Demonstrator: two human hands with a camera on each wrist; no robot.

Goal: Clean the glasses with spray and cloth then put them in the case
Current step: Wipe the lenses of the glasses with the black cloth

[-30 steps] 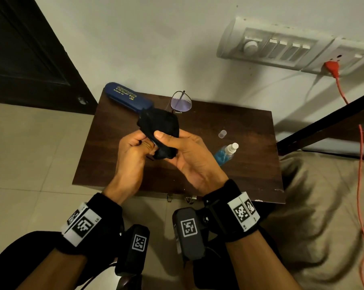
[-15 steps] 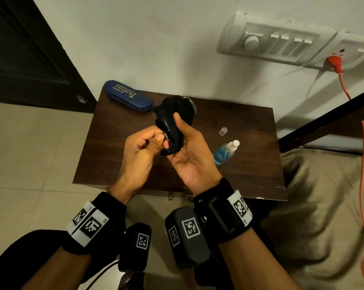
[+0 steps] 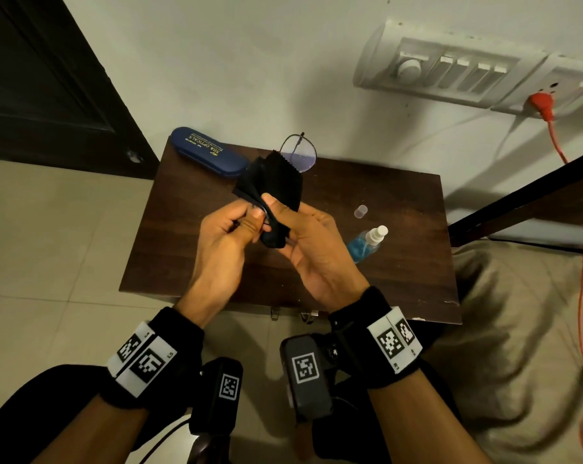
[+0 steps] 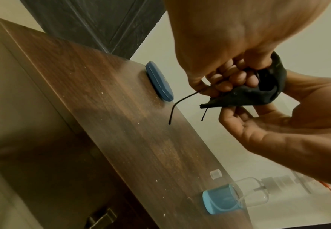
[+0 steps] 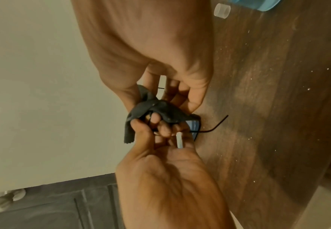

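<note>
Thin wire-framed glasses (image 3: 298, 152) are held up over the small brown table (image 3: 189, 262). My left hand (image 3: 250, 222) pinches their lower part, fingers curled round the frame (image 4: 225, 80). The two temple arms (image 4: 176, 105) hang below it. My right hand (image 3: 276, 217) grips a black cloth (image 3: 270, 185), thumb in front and fingers behind, wrapped over the lower lens. The upper lens sticks out bare above the cloth. A closed blue case (image 3: 209, 152) lies at the table's back left. The spray bottle (image 3: 367, 242) with blue liquid lies on its side at the right.
The bottle's clear cap (image 3: 360, 211) stands on the table just behind the bottle. A wall with a switch panel (image 3: 451, 72) and an orange plug and cord (image 3: 541, 105) rises behind. A dark door (image 3: 49, 78) is at the left, bedding (image 3: 518, 329) at the right.
Half a second ago the cloth covered the upper lens; it has since slid down with my right hand, and that lens shows again. My left hand keeps its hold.
</note>
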